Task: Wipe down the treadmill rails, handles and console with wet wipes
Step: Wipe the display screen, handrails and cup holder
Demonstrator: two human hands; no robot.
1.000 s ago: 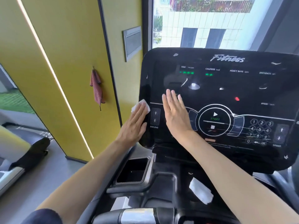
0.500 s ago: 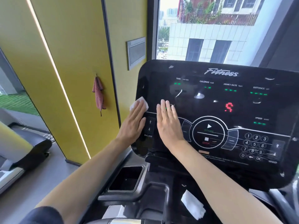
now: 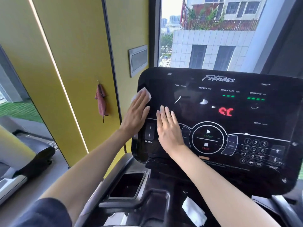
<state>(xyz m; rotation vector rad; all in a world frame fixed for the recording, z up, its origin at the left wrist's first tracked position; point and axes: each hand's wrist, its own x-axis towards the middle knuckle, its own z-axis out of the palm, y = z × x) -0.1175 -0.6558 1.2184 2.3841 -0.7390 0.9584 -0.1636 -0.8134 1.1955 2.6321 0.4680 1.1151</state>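
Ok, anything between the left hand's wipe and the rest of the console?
Yes: the right hand lies flat on the console, just right of the left hand and its wet wipe, past the INCLINE buttons. Nothing else rests on the panel.

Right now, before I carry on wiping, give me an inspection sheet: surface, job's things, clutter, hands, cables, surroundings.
Surface: treadmill console, glossy black, powered on, red digits and green dashes lit.
Job's things: wet wipe under the left hand at the console's upper left edge; second wipe lying below the console.
Clutter: cup holder, dark inside.
Hands: left hand presses the wipe with straight fingers; right hand lies flat beside the INCLINE buttons, holding nothing.
Cables: nothing seen.
Surroundings: yellow wall, reddish cloth hanging on it, window, another machine at left.
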